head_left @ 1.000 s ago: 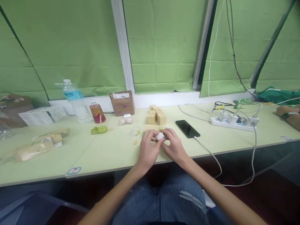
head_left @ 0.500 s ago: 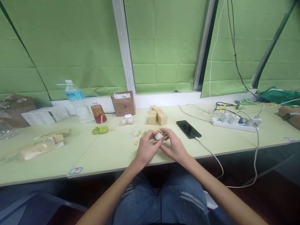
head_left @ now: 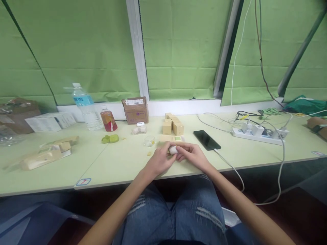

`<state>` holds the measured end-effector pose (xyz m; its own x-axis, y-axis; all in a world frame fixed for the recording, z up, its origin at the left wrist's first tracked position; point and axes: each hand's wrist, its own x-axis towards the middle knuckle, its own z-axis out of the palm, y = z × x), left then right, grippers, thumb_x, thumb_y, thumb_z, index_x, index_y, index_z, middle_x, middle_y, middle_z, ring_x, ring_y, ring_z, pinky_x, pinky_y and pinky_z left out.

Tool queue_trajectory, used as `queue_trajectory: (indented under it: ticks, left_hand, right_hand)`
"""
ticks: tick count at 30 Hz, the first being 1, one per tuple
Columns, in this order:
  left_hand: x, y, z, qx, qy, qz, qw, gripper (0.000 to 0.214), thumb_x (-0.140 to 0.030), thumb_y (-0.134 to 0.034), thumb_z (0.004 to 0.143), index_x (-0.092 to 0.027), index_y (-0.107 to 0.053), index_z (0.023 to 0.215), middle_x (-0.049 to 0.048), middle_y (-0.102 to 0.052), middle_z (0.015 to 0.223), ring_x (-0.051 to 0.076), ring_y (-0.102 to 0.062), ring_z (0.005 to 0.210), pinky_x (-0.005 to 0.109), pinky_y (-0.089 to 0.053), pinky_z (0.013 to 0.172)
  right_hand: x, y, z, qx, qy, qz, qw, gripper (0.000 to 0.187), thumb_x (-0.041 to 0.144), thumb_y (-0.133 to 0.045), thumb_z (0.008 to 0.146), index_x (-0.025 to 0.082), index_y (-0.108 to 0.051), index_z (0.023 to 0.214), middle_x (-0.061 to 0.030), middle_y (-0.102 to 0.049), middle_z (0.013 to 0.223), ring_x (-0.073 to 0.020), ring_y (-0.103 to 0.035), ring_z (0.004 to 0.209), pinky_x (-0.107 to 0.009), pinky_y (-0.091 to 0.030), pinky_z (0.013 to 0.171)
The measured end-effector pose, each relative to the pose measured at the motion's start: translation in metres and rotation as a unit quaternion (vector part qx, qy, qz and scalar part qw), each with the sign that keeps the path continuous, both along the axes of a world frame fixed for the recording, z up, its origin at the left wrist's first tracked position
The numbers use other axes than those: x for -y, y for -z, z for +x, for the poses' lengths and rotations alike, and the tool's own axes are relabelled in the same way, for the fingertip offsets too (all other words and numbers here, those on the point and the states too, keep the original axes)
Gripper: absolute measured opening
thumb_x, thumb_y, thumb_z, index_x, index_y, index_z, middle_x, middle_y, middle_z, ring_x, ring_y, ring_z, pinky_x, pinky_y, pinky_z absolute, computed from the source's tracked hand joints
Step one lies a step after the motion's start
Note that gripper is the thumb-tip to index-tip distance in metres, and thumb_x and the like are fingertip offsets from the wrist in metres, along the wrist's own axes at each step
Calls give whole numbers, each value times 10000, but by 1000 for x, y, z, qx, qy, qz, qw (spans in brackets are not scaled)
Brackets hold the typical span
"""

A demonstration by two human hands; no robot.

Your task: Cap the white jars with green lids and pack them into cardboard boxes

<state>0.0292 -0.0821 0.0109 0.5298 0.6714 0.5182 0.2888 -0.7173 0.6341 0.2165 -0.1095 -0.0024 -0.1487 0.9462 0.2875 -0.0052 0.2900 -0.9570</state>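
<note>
A small white rounded object (head_left: 173,150), its kind too small to make out, sits between my two hands just above the table's front part. My left hand (head_left: 161,159) has its fingers closed on the object's left side. From the right, my right hand (head_left: 191,154) curls round it, thumb against its face; some of its fingers are hidden. Just behind the hands lies a flat tan card or box piece (head_left: 166,139) with a small green-edged square (head_left: 177,138). A clear round plastic container (head_left: 149,141) and a small yellow piece (head_left: 149,153) lie to the left.
Small tan boxes (head_left: 173,127) stand behind the hands. A black phone (head_left: 206,140) on a cable and a power strip (head_left: 258,136) are to the right. Leftward are a green case (head_left: 110,138), a red drink bottle (head_left: 109,119), a water bottle (head_left: 88,109) and a cardboard box (head_left: 135,110).
My right hand has turned and folded closer round the white object, its thumb now across it. More of the flat tan piece behind the hands shows. The view has shifted slightly.
</note>
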Motion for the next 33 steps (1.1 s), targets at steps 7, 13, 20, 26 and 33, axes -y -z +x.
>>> queue_trajectory:
  ticks: [7, 13, 20, 26, 33]
  left_hand:
    - [-1, 10, 5, -10, 1, 0, 1000, 374, -259, -654, 894, -231, -613, 1265, 93, -710, 1237, 260, -679, 1104, 383, -554, 935]
    - [-1, 11, 6, -30, 5, 3, 1000, 337, -245, -549, 958, -206, -591, 1290, 126, -678, 1301, 272, -668, 1142, 414, -527, 980]
    - [2, 13, 11, -20, -38, 39, 998, 322, -232, -559, 943, -198, -610, 1259, 141, -657, 1355, 291, -645, 1226, 434, -513, 1027]
    - [5, 13, 16, 23, -88, 73, 993, 309, -247, -649, 892, -216, -660, 1199, 111, -704, 1307, 281, -670, 1215, 433, -527, 1052]
    - [4, 13, 13, 55, -70, 21, 996, 253, -286, -680, 885, -224, -672, 1130, 99, -692, 1336, 276, -678, 1209, 447, -574, 1016]
  right_hand:
    - [-2, 0, 1, -52, 28, -42, 997, 356, 467, -753, 826, 137, -757, 958, -48, -747, 732, -193, -728, 623, -328, -645, 628]
    - [0, -5, 2, -76, -17, -51, 996, 386, 372, -709, 834, 196, -768, 1172, -77, -770, 1150, -200, -758, 784, -359, -662, 738]
    - [1, -6, -1, -125, -8, -60, 990, 363, 352, -733, 782, 206, -798, 1107, -80, -783, 1131, -289, -744, 1043, -401, -651, 837]
    - [3, -7, -7, -96, 49, -30, 994, 342, 408, -754, 767, 198, -826, 1028, -79, -763, 1197, -308, -734, 1061, -408, -651, 835]
    - [-2, 0, -6, -113, 43, -33, 992, 417, 513, -797, 756, 192, -826, 1020, -102, -781, 1135, -329, -757, 991, -507, -630, 900]
